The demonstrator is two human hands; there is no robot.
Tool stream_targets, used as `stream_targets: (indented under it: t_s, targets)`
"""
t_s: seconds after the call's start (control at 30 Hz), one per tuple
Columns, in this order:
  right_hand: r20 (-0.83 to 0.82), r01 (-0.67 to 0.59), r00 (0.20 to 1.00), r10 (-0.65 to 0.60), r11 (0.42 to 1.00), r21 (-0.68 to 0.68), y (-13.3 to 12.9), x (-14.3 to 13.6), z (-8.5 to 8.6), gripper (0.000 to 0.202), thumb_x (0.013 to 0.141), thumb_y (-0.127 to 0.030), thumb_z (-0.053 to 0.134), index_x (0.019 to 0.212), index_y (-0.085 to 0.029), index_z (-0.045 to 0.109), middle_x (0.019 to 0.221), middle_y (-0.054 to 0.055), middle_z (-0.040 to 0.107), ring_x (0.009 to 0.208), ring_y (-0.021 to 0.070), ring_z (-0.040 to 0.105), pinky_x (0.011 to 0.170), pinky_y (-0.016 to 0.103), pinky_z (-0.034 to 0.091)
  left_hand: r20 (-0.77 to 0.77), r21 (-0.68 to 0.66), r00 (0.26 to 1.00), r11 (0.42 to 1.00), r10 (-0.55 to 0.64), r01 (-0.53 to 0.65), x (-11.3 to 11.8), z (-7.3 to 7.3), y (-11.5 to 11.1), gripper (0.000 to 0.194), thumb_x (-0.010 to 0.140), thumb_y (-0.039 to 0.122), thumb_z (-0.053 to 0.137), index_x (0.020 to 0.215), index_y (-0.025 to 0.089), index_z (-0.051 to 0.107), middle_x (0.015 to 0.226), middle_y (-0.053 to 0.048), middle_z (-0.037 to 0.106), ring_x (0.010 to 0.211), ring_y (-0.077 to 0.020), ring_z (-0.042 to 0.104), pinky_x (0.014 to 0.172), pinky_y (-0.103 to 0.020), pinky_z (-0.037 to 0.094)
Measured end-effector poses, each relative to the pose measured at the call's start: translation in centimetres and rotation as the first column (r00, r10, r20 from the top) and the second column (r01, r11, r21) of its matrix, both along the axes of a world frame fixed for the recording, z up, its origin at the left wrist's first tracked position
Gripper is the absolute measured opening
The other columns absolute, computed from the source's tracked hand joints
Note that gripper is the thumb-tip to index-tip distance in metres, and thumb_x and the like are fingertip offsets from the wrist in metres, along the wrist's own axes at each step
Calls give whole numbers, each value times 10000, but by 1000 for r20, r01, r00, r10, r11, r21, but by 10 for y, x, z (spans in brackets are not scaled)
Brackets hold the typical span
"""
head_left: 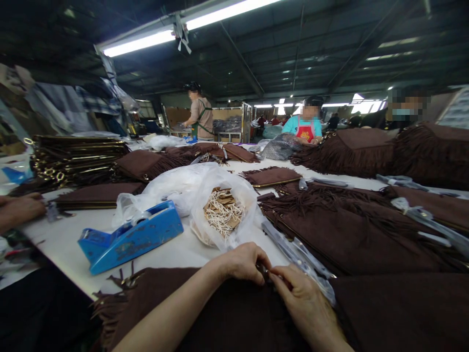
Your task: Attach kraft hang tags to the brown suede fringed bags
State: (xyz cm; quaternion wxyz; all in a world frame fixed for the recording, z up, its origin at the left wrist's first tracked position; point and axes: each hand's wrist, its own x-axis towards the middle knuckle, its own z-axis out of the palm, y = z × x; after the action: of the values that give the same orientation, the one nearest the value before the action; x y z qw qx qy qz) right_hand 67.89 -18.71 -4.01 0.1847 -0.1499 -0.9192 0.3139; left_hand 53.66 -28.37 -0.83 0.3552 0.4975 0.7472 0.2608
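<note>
My left hand (244, 262) and my right hand (302, 293) meet at the near edge of the table, fingertips pinched together on the top edge of a dark brown fringed suede bag (227, 313) lying flat in front of me. What sits between the fingertips is too small to tell. Just behind my hands stands a clear plastic bag (223, 210) holding brown paper tags with white strings. A narrow clear plastic sleeve (293, 252) lies beside my right hand.
A blue tape dispenser (130, 237) lies on the white table (66, 239) at left. Brown fringed bags (351, 225) are piled right and behind; a stack with gold hardware (76, 156) stands far left. Another person's hand (20, 210) rests at the left edge. Several workers stand beyond.
</note>
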Motion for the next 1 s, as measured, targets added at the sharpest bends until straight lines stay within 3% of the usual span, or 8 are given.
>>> stream_targets:
  t_s: [0.17, 0.4, 0.53, 0.63, 0.8, 1.0]
  targets:
    - [41, -53, 998, 51, 996, 67, 6, 5, -9, 220, 844, -278, 451, 987, -255, 617, 785, 7, 643, 680, 169, 609, 626, 283, 453, -312, 3, 947, 997, -78, 83, 10, 7, -3, 410, 571, 161, 603, 976, 166, 668, 863, -45, 645, 747, -165, 566, 649, -225, 429]
    - [-28, -83, 996, 88, 983, 161, 10, 8, -19, 240, 855, -254, 409, 1000, -238, 599, 824, 27, 682, 687, 175, 645, 644, 286, 480, -411, 31, 907, 993, -94, 116, 17, 7, -8, 359, 605, 197, 544, 951, 198, 640, 888, -49, 643, 805, -200, 576, 767, -312, 420]
    - [-14, -147, 988, 151, 980, 136, 11, 7, -20, 291, 845, -207, 396, 1072, -241, 575, 947, 46, 692, 794, 188, 657, 702, 294, 487, -378, 52, 924, 996, -51, 76, 21, 8, -11, 534, 593, 176, 534, 1126, 167, 509, 910, -45, 627, 821, -197, 558, 802, -321, 406]
    - [29, -232, 973, 230, 967, 108, 12, 6, -15, 292, 850, -167, 344, 1022, -229, 572, 877, 39, 684, 785, 179, 648, 684, 289, 475, -383, 55, 922, 995, -57, 85, 25, 12, -14, 625, 579, 135, 522, 1196, 152, 422, 943, -52, 604, 855, -206, 532, 783, -305, 399]
    - [105, -304, 951, 292, 944, 127, 13, 7, -6, 238, 818, -132, 342, 890, -195, 561, 762, 32, 664, 702, 174, 636, 601, 265, 430, -463, 43, 883, 993, -75, 106, 34, 13, -19, 473, 582, 93, 494, 1047, 173, 451, 936, -61, 567, 880, -213, 498, 779, -306, 370]
    - [101, -333, 943, 317, 907, 259, 12, 9, -13, 197, 745, -82, 361, 760, -203, 515, 638, 0, 609, 580, 147, 588, 522, 234, 366, -510, 93, 860, 993, -16, 74, 44, 3, -27, 382, 570, 74, 474, 932, 195, 447, 921, -59, 564, 857, -206, 481, 780, -315, 353]
